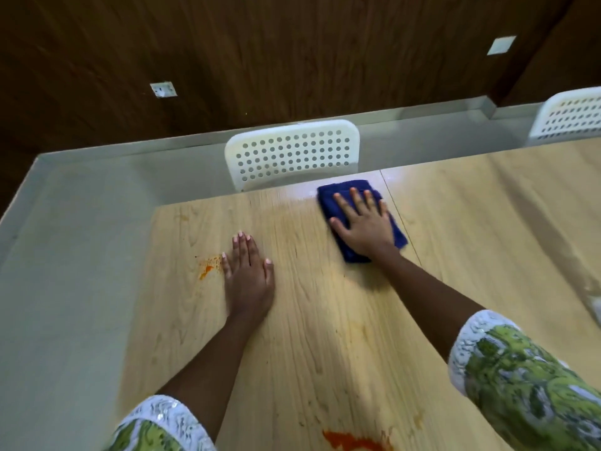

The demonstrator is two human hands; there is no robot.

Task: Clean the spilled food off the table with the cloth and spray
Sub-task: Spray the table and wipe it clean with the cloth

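Your right hand presses flat, fingers spread, on the folded blue cloth near the wooden table's far edge. Your left hand lies flat, empty, beside an orange smear; another orange spill sits nearest you.

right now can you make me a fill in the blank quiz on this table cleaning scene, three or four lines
1. The right hand presses flat on a folded cloth whose colour is ____.
2. The left hand lies flat on the bare table, and it holds ____.
3. The spill beside the left hand is ____ in colour.
4. The chair behind the table's far edge is ____.

Missing words: blue; nothing; orange; white
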